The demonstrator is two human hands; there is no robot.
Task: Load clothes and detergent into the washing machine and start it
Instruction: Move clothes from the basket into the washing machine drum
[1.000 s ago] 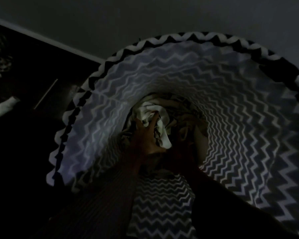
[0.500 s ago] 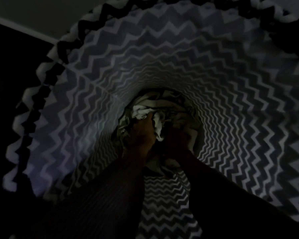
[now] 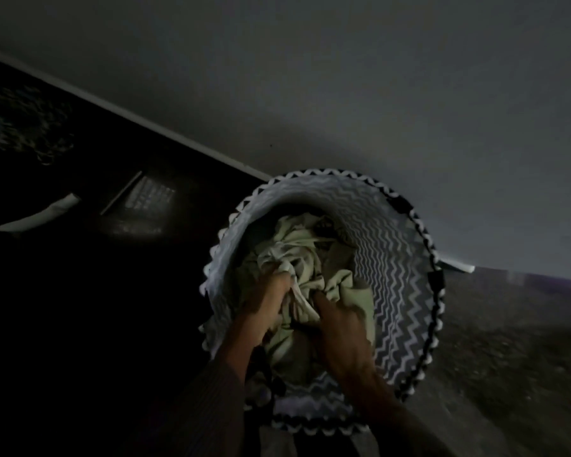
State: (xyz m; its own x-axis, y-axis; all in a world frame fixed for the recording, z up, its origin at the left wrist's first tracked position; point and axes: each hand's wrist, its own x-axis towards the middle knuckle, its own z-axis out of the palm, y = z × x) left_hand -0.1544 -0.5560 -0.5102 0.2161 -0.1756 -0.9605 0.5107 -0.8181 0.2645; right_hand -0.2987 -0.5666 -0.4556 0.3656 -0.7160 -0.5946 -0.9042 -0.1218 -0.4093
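A round laundry basket [image 3: 398, 285] with a grey and white zigzag lining and a black-and-white rim stands on the floor in dim light. Inside lies a bundle of pale clothes [image 3: 297, 255]. My left hand [image 3: 264, 305] is closed on a fold of this pale fabric at the left of the bundle. Just right of it, my right hand [image 3: 340, 334] is pressed into the clothes, fingers dug into the cloth. No washing machine or detergent is in view.
A grey wall [image 3: 343, 94] rises behind the basket, with a pale baseboard [image 3: 185, 140] running diagonally. Dark floor lies to the left, with a faint light patch [image 3: 145, 199] and a pale strip [image 3: 47, 212]. Speckled floor [image 3: 508, 341] spreads on the right.
The view has pulled back and up out of the basket, so the whole rim and the wall show. The clothes bundle sits higher in the basket, with both hands still in it.
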